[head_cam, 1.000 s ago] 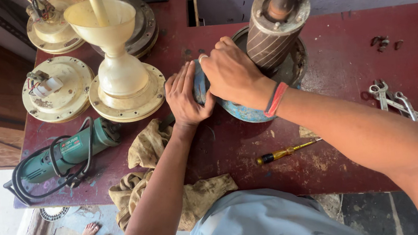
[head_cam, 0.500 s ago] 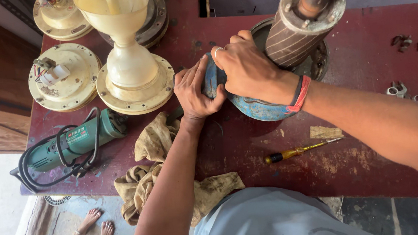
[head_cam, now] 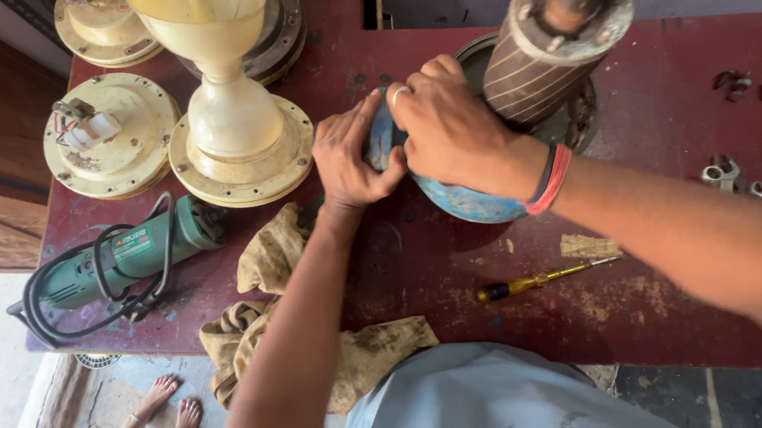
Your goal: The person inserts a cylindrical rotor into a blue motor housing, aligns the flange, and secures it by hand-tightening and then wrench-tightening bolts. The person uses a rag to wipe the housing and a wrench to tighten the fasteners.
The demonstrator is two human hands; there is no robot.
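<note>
bare red tabletop [head_cam: 659, 65] right, cream housings [head_cam: 240, 153] crowding left (grinder [head_cam: 122, 257] below)

Chipped blue-painted metal housing [head_cam: 461, 200], worn matt red tabletop [head_cam: 676, 281], stained cloth rag [head_cam: 267, 259]

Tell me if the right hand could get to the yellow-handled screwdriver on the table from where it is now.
Probably yes. The screwdriver lies in the open on the red table, just on the near side of the blue housing that the right hand grips. Nothing lies over it, though the hand would have to let go first.
</note>
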